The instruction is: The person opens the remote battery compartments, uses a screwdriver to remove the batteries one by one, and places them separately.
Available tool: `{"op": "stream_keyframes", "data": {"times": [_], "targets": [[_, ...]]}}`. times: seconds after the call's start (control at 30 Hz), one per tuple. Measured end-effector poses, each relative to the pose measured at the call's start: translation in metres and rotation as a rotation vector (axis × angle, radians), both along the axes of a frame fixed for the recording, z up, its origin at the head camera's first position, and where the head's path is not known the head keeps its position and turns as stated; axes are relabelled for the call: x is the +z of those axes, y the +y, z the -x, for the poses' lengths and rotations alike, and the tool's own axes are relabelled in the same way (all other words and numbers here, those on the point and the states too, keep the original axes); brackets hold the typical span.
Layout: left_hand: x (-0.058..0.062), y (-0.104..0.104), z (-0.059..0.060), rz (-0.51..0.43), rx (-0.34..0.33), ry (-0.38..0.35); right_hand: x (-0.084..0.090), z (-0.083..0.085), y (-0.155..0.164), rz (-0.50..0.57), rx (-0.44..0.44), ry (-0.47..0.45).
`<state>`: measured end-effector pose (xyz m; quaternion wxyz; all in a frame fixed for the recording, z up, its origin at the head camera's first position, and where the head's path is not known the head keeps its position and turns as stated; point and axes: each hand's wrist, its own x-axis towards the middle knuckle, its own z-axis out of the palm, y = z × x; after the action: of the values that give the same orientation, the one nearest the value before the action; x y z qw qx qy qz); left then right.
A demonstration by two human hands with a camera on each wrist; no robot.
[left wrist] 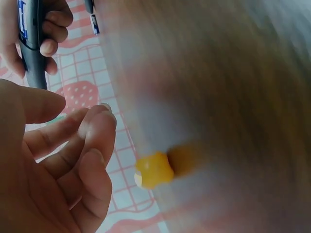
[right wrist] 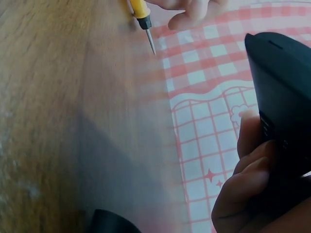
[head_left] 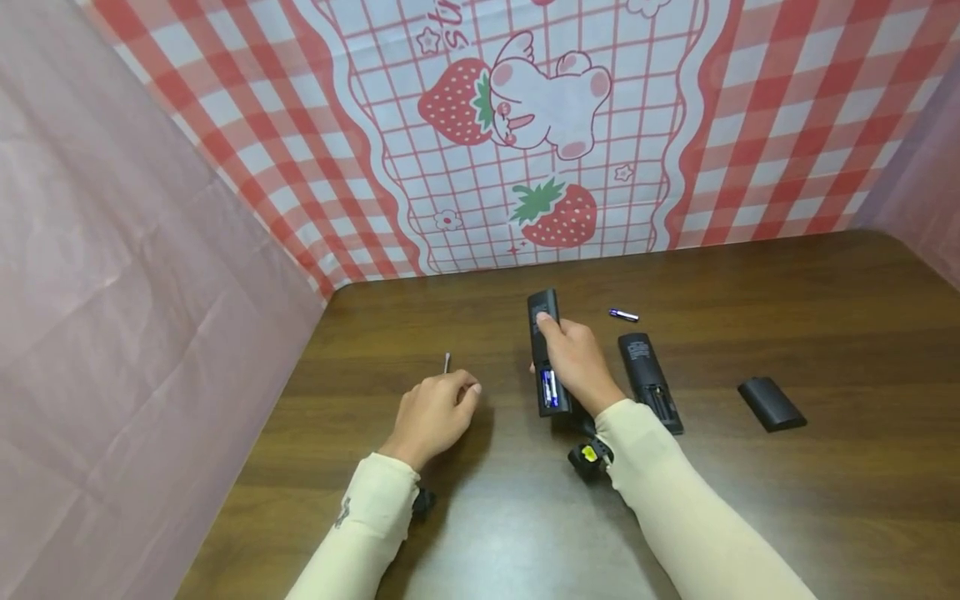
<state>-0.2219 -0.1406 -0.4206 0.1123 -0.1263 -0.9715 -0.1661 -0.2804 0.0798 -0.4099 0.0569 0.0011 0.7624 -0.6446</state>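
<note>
My right hand (head_left: 581, 358) grips a black remote control (head_left: 543, 333) raised above the table, its thumb lying along the back. The remote's battery compartment is uncovered, and blue-and-white batteries (head_left: 550, 388) sit inside it. Over the table to the left is my left hand (head_left: 435, 417), fingers loosely bent and holding nothing. Close to it lies a screwdriver; only its metal shaft (head_left: 447, 362) shows past the hand in the head view, while its yellow handle (right wrist: 139, 8) appears in the right wrist view.
Right of my right hand lies a second black remote (head_left: 645, 367) with its compartment uncovered. Behind it is a loose battery (head_left: 623, 315). A curved black cover (head_left: 771, 404) lies further right on the wooden table (head_left: 510, 533). A checked strawberry cloth (head_left: 787, 125) hangs behind.
</note>
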Motion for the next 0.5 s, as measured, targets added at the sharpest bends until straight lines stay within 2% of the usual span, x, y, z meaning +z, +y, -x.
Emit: {"op": "stream_keyframes", "data": {"times": [0.23,0.33,0.5], "targets": [[0.003,-0.009,-0.001,0.110,0.041,0.017,0.000,0.000,0.000,-0.026,0.025,0.002],[0.003,-0.012,0.000,0.160,0.069,0.003,0.000,0.000,0.000,-0.031,0.026,0.001],[0.003,-0.016,0.001,0.186,0.135,-0.042,-0.002,0.001,0.000,-0.031,0.021,0.007]]}}
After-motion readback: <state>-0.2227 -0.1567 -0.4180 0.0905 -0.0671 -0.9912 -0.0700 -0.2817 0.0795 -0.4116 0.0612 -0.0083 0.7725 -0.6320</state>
